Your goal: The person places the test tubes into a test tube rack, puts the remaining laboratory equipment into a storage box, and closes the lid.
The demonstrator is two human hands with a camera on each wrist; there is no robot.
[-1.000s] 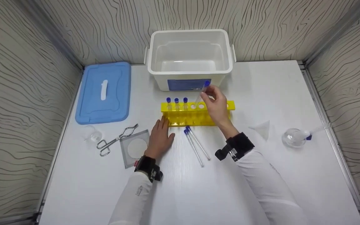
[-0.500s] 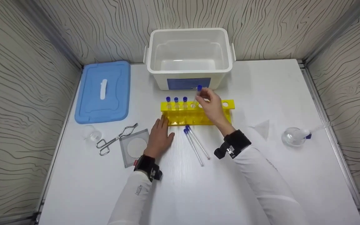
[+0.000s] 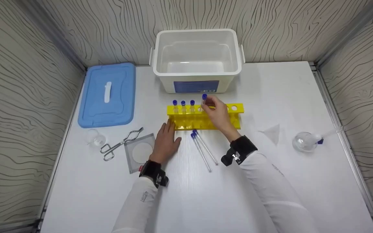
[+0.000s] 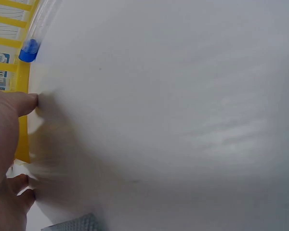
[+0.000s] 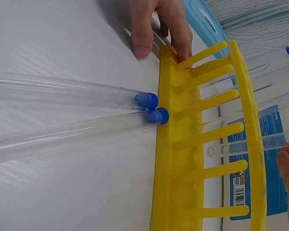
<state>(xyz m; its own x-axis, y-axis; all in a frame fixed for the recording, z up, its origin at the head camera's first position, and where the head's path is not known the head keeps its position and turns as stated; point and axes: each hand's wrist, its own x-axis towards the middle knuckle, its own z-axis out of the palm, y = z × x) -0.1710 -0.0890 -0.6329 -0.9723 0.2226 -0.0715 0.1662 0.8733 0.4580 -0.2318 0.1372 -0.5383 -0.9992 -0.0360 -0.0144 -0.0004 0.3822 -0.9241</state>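
Observation:
My right hand [image 3: 219, 114] pinches a clear test tube with a blue cap [image 3: 204, 97] near its top. In the right wrist view this held test tube [image 5: 231, 148] passes through a hole of the yellow test tube rack [image 3: 186, 122], its rounded bottom below the top bar. Three more blue-capped test tubes [image 3: 183, 106] stand in the rack, left of the held one. My left hand [image 3: 165, 145] rests by the rack's left end, fingertips right at its base. Two capped test tubes [image 3: 202, 150] lie on the table in front, caps close to the rack.
Behind the rack stands a white bin [image 3: 197, 69]; its blue lid [image 3: 107, 111] lies left. Crucible tongs [image 3: 118, 145], a grey square packet [image 3: 141, 155] and a clear glass vessel [image 3: 96, 139] are at left. A funnel [image 3: 273, 133] and a round flask [image 3: 304, 142] lie right.
My right hand has moved left and lowered the test tube into the rack's hole; the tube has gone from tilted to nearly upright. My left hand has stayed in place.

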